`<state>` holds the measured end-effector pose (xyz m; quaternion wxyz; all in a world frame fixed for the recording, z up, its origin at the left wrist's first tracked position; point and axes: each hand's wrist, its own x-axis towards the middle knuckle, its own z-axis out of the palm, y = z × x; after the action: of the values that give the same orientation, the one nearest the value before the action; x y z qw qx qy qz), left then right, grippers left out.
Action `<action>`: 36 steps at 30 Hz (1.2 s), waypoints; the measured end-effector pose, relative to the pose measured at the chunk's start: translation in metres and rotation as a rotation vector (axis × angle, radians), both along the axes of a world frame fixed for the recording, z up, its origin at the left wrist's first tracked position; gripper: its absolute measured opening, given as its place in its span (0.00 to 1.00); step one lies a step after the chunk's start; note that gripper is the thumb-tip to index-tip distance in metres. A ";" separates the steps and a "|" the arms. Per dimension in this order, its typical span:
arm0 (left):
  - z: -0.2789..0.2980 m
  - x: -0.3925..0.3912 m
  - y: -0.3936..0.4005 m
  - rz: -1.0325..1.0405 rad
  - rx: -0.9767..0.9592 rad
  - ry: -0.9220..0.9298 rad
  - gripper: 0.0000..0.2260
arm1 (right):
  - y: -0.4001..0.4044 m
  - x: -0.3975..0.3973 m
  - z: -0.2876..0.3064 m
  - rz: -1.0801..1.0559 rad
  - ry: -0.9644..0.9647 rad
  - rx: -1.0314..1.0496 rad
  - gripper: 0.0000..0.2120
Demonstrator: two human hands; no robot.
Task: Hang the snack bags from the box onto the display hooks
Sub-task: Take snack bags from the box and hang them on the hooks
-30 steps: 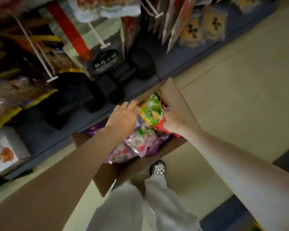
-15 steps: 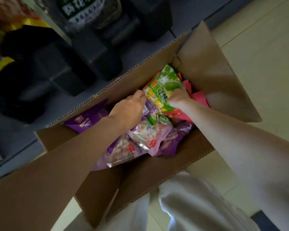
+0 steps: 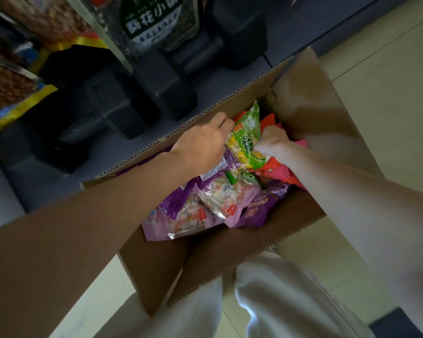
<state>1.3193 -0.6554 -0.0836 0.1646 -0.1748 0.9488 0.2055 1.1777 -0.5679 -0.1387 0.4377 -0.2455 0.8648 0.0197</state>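
An open cardboard box (image 3: 310, 101) stands on the floor at the foot of the display. Inside lie purple snack bags (image 3: 205, 203), red and pink bags (image 3: 291, 172) and a green snack bag (image 3: 247, 140) standing upright on top. My right hand (image 3: 271, 142) pinches the green bag at its right edge. My left hand (image 3: 203, 145) has its fingers curled on the bag's left edge, above the purple bags. The display hooks are out of view.
Dark bags, one with a green label (image 3: 154, 20), and yellow-edged bags (image 3: 17, 93) hang at the top left above the grey base shelf (image 3: 122, 152). Pale floor tiles (image 3: 388, 81) stretch to the right. My light trousers (image 3: 291, 301) sit below the box.
The camera has dropped closer to the box. The green bag now stands higher and more upright between both hands, and my left hand has closed on its left edge.
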 end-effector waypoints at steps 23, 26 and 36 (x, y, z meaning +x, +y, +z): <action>0.779 -0.063 -0.062 0.123 -0.094 0.443 0.07 | -0.060 -0.077 0.885 0.504 -0.005 -0.367 0.09; 0.812 -0.067 -0.045 0.194 -0.056 0.515 0.08 | -0.053 -0.086 0.926 0.597 0.103 -0.417 0.07; 0.878 -0.116 0.023 0.533 -0.323 0.595 0.11 | -0.031 -0.153 0.992 0.840 0.268 -0.744 0.07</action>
<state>1.2029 -0.6323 0.7944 -0.2047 -0.3705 0.8964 0.1311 1.0252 -0.5987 0.8537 0.1631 -0.7005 0.6898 -0.0828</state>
